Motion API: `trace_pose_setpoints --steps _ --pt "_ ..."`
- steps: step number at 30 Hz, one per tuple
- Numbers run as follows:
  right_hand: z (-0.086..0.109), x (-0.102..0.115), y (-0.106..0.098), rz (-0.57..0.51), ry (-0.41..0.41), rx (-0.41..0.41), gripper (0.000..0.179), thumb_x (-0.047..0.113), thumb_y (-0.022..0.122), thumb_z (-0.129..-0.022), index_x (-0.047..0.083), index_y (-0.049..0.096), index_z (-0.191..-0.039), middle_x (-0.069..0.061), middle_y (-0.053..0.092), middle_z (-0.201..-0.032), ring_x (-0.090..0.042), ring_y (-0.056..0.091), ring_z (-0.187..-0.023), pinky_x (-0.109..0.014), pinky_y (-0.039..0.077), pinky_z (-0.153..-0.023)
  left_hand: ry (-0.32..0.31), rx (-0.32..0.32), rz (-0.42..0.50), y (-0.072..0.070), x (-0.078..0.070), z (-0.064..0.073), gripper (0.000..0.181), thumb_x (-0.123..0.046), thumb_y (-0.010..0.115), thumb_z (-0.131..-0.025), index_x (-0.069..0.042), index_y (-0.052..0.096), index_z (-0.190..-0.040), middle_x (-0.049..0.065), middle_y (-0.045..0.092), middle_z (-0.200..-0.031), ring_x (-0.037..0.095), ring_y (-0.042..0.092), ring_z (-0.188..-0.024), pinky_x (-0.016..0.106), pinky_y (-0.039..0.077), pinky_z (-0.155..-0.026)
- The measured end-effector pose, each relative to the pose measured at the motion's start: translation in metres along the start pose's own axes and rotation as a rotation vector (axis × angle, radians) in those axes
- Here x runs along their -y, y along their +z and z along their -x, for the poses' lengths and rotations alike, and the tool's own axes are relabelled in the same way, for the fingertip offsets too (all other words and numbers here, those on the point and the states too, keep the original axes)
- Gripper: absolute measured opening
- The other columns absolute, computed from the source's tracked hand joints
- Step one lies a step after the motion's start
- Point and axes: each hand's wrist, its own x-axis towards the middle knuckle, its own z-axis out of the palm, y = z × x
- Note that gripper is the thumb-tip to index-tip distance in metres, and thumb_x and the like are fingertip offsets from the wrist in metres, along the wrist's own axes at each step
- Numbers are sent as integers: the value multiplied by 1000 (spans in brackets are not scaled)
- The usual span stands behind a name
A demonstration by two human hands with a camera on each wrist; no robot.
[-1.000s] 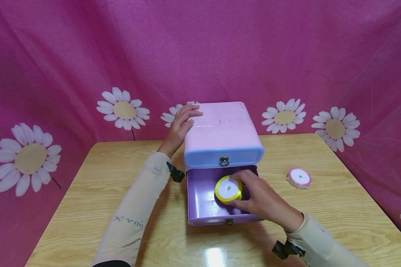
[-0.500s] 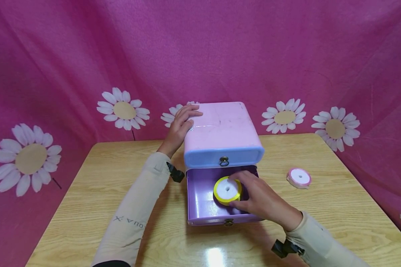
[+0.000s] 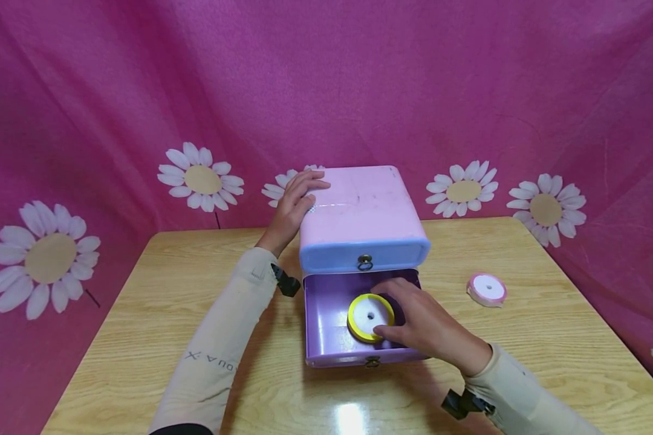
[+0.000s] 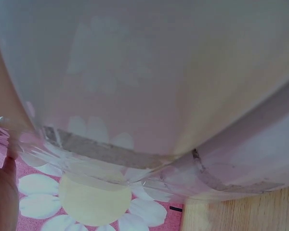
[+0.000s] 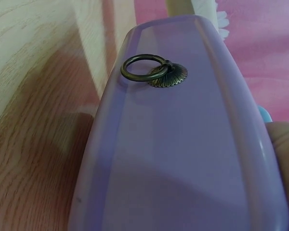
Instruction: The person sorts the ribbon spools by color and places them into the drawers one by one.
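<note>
A small two-drawer chest (image 3: 361, 205) has a pink top and a blue upper drawer front (image 3: 332, 258). Its purple lower drawer (image 3: 323, 314) is pulled out. Inside it a yellow ribbon spool (image 3: 355, 320) with a white face lies flat. My right hand (image 3: 427, 317) reaches over the drawer's right side, fingers spread around the spool; the thumb overlaps its edge while the index fingertip stands apart from it. My left hand (image 3: 294, 208) rests on the chest's top left edge. The right wrist view shows the lower drawer front (image 5: 173, 144) with its brass ring pull (image 5: 144, 70).
A pink ribbon spool (image 3: 488, 289) lies on the wooden table (image 3: 196, 290), right of the chest. Behind the table hangs a magenta cloth (image 3: 359, 84) with white flowers. The chest's side (image 4: 135, 96) fills most of the left wrist view.
The yellow ribbon spool has come down and shifted slightly toward the drawer's front, leaving the right hand's grip. Right hand and left hand have barely moved.
</note>
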Motion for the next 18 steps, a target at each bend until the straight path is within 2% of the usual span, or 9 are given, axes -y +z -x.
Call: trace_pose_setpoints --steps 10,18 --pt "2 2 -3 1 -11 -19 49 24 79 -67 13 58 -109 2 56 -109 -14 52 -102 -36 45 -85 -11 1 -4 0 0 0 33 -8 40 -88 -1 57 -115 14 40 -134 28 19 -132 40 8 -109" --pt "7 6 -10 -40 -10 -25 49 27 76 -70 11 57 -111 3 56 -111 -16 53 -104 -35 44 -88 -24 1 7 1 0 1 32 -6 40 -88 -2 57 -115 13 40 -135 27 20 -132 42 8 -109"
